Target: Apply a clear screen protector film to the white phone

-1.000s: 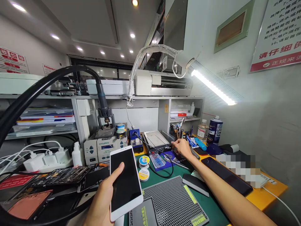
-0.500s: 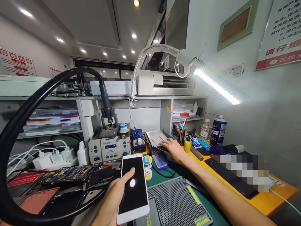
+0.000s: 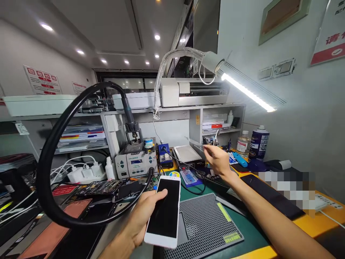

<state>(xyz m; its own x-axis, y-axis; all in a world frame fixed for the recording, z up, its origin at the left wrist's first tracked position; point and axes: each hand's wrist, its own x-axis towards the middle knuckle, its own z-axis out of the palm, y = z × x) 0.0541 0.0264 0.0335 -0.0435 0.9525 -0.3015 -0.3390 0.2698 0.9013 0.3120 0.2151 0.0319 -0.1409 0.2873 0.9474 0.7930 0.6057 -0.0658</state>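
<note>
A white-framed smartphone [image 3: 165, 212] with a dark screen stands tilted in my left hand [image 3: 144, 212], thumb over its left edge and fingers behind it. It is above the left part of a grey perforated mat [image 3: 206, 223]. My right hand [image 3: 219, 160] is raised at the right of the flat metal-topped plate device [image 3: 187, 154]. Its fingers pinch a thin, clear-looking flat sheet [image 3: 194, 142], seen almost edge-on and pointing left over the device's back corner. What the sheet is made of cannot be made out.
A thick black hose [image 3: 44, 172] loops across the left side, from a hot-air station [image 3: 136, 163]. Phone parts [image 3: 99, 189] lie at left. An LED lamp [image 3: 248, 91] hangs above. At right are a dark phone [image 3: 272, 198], a spray can [image 3: 259, 144] and a bottle [image 3: 243, 144].
My right hand has lifted off the plate device and moved right with the thin sheet, leaving the metal top bare. The phone stays in my left hand. The view has turned slightly left.
</note>
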